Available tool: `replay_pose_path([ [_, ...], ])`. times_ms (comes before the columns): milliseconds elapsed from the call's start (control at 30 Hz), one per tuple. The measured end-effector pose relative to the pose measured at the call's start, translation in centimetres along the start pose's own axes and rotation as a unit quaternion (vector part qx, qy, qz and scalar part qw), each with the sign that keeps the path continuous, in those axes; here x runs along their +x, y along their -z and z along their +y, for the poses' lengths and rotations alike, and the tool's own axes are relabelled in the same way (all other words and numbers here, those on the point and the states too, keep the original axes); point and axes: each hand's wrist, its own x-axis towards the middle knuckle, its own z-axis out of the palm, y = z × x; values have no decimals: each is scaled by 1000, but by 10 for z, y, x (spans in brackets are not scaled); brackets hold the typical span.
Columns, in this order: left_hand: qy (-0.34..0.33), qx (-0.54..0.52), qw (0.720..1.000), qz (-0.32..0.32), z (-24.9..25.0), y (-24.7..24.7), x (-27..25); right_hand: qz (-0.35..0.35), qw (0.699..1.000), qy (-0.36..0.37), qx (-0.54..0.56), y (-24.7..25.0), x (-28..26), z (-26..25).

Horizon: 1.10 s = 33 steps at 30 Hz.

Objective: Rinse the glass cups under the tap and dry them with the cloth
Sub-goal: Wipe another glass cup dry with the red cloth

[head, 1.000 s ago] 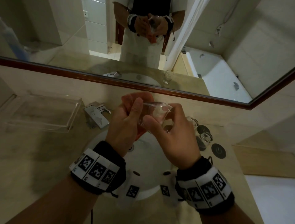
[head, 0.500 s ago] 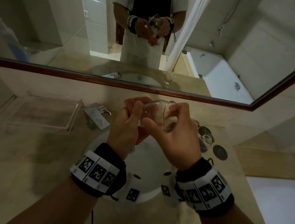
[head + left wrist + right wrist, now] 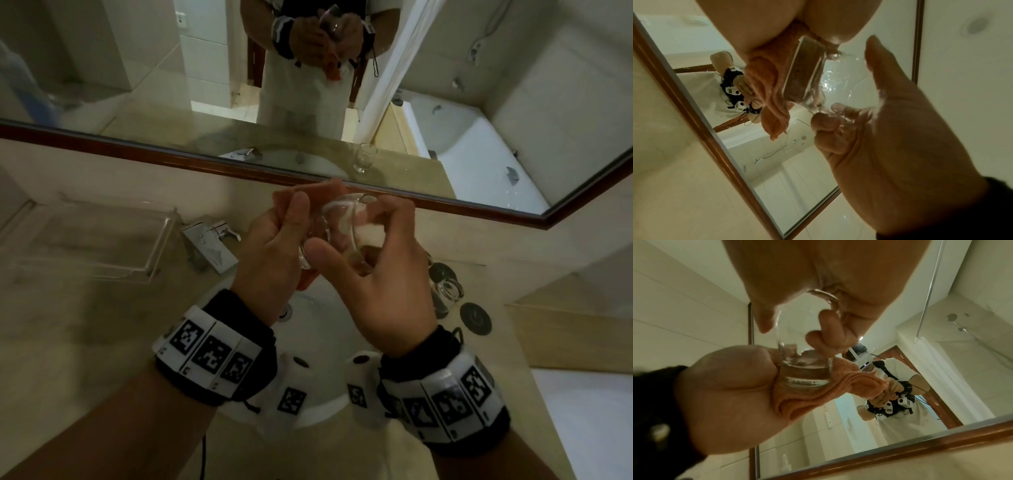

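Head view: drying step, cup [image 3: 337,228] held over the sink [image 3: 318,346]; left hand [image 3: 274,253] bunches the cloth [image 3: 308,187] at its base; right hand [image 3: 380,284] fingers curl round the bowl (second cup [image 3: 450,291] waits on the desk). Left wrist: cloth presses the base. Right wrist: a finger hooks inside the rim; next probably needs turning.

Counts: 2 clear glass cups – one mid-frame [image 3: 342,229], one upside down at right on the counter [image 3: 450,291]. 1 orange cloth [image 3: 818,386]. 1 chrome tap [image 3: 209,248]. 1 white round sink [image 3: 318,349]. 2 dark round coasters [image 3: 475,318] [image 3: 442,272]. 2 hands [image 3: 274,253] [image 3: 380,284].
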Motion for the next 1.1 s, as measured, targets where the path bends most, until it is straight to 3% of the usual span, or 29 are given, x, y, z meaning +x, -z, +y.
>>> replay_pose_path([
  [167, 25, -14, 998, 54, -3, 2, 4, -53, 997, 59, 25, 2, -4, -1],
  [367, 29, -22, 999, 12, -7, -5, 1, 111, 991, 76, -8, 2, -1, -3],
  [467, 31, -16, 999, -22, -10, -5, -3, 135, 987, 78, 43, 2, 0, 5],
  [567, 16, -5, 1000, -20, -4, 1, -4, 132, 988, 61, 47, 3, 0, 17],
  [833, -54, 67, 996, -19, 0, 2, -9, 96, 987, 80, -101, 2, -5, 32],
  [1000, -44, 149, 987, -49, -8, 3, -14, 84, 975, 114, -172, -1, -3, 39],
  [1100, 14, 148, 985, -85, 1, -1, -15, 72, 968, 143, -192, -3, -2, 44],
])
